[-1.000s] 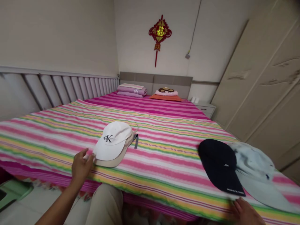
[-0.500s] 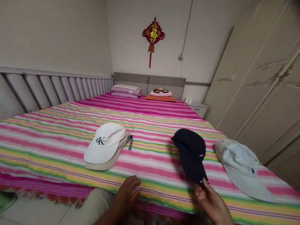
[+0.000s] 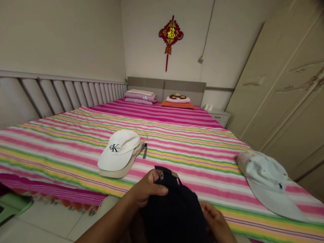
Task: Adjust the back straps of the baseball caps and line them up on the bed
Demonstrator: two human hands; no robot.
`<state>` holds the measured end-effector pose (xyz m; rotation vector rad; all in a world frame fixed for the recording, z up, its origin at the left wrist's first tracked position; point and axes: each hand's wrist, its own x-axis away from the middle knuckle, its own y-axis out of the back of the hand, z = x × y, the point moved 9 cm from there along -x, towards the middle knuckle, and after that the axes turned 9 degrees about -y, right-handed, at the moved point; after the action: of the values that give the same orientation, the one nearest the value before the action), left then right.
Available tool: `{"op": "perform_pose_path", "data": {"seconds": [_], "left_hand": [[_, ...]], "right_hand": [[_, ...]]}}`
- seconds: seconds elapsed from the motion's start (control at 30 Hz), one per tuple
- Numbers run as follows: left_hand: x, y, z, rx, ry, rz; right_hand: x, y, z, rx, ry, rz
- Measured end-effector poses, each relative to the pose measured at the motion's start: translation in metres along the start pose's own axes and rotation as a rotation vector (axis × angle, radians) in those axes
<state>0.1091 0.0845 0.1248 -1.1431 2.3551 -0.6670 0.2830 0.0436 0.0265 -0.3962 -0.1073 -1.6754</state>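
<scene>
A dark navy cap is held up close at the bottom centre, its back strap facing up. My left hand grips its rear edge beside the strap, thumb on top. At the cap's right side is my right hand, fingers curled against it and partly hidden behind it. White and beige caps lie stacked on the striped sheet, left of centre, the top one with black "CK" letters. A pale cap with a small dark logo rests on the right side of the bed.
The bed's striped sheet spans the view. Folded bedding and a pink pillow stack lie by the headboard. A rail runs along the left, a wardrobe stands right, and a green stool is at lower left.
The navy cap has come off the bed area toward me and turned round, strap up. My left hand has moved from beside it to take hold of it. The view has shifted slightly left.
</scene>
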Motion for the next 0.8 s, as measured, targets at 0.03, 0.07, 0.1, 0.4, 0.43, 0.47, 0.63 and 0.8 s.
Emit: {"op": "perform_pose_path", "data": {"seconds": [0.03,0.07,0.1,0.4,0.43,0.47,0.63,0.8], "left_hand": [[0.005,-0.005,0.005,-0.054,0.047,0.049],[0.008,-0.009,0.009,-0.099,0.084,0.088],[0.011,-0.013,0.013,-0.126,0.111,0.115],[0.012,0.003,0.02,-0.151,0.1,-0.087],[0.012,0.003,0.021,-0.177,0.112,-0.081],[0.011,0.002,0.023,-0.192,0.13,-0.067],[0.011,-0.004,0.03,-0.179,0.179,-0.028],[0.011,-0.008,0.035,-0.169,0.166,-0.027]], "right_hand": [[0.002,0.0,0.024,0.049,0.057,-0.015],[0.006,-0.004,0.047,0.084,0.124,-0.012],[0.01,-0.013,0.066,0.131,0.167,0.031],[0.036,-0.094,0.076,0.11,0.047,0.447],[0.036,-0.094,0.075,0.117,0.052,0.445],[0.036,-0.093,0.075,0.127,0.054,0.443],[0.037,-0.091,0.08,0.122,0.058,0.427],[0.042,-0.1,0.08,0.084,0.033,0.465]]}}
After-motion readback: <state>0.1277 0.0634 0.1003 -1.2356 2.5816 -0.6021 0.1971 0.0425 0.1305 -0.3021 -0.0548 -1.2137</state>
